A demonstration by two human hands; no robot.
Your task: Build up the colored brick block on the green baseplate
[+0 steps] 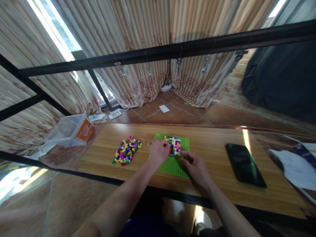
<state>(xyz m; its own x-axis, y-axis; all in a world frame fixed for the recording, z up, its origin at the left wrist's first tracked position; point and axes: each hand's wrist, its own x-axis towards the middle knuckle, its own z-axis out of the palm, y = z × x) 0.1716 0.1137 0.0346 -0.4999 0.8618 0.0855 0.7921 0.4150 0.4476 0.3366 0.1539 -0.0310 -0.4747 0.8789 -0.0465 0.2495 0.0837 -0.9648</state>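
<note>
A green studded baseplate (172,168) lies on the wooden table, with a block of small multicolored toy bricks (176,144) built up on its far part. My left hand (159,150) is closed over the left side of this build, its fingers bent together; what they pinch, if anything, is hidden. Beside the build's near right corner is my right hand (196,166), thumb and forefinger apart, with the fingertips at the bricks' edge. Left of the baseplate is a loose heap of small bricks (127,150) in many colors.
A dark phone (245,164) lies on the right of the wooden table (209,141). A clear plastic tub with an orange label (85,130) stands beyond the table's left end. Black metal bars (158,54) cross beyond the table, before striped curtains. Papers (293,168) lie at the far right.
</note>
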